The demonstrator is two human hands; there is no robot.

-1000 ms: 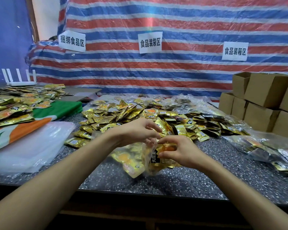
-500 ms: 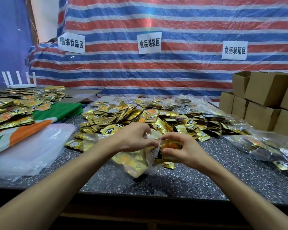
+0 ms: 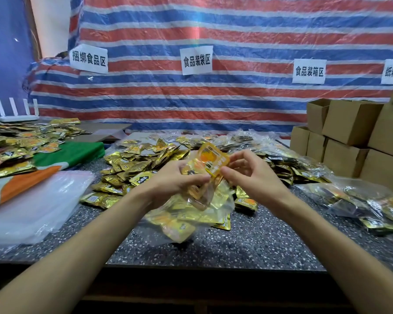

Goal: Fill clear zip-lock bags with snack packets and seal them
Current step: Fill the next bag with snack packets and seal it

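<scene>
We stand at the near edge of the dark speckled table [image 3: 247, 243]. A strip of bare table top shows between that edge and our hands. On the left a stack of flat clear bags [image 3: 32, 207] lies close to the edge, beside a green and orange cloth [image 3: 73, 152]. On the right some full bags [image 3: 361, 200] lie on the table, with brown boxes [image 3: 349, 123] stacked behind them. A big pile of gold packets [image 3: 141, 164] fills the middle and back of the table, so the open room is mostly in front of us.

Both our arms reach forward and our hands meet in the middle, lifted a little above the table. Our left hand [image 3: 175, 184] has its fingers curled around the top of the zip-lock bag [image 3: 191, 214]. Our right hand [image 3: 252, 175] pinches the lower corner of one snack packet [image 3: 213, 158] with thumb and first finger, and its other fingers spread out loosely.

The snack packet sticks up between our two hands, tilted, just above our fingertips. The zip-lock bag hangs down under our hands and its bottom rests on the table. It already has gold packets inside. We cannot tell if its top is open or zipped.
</scene>
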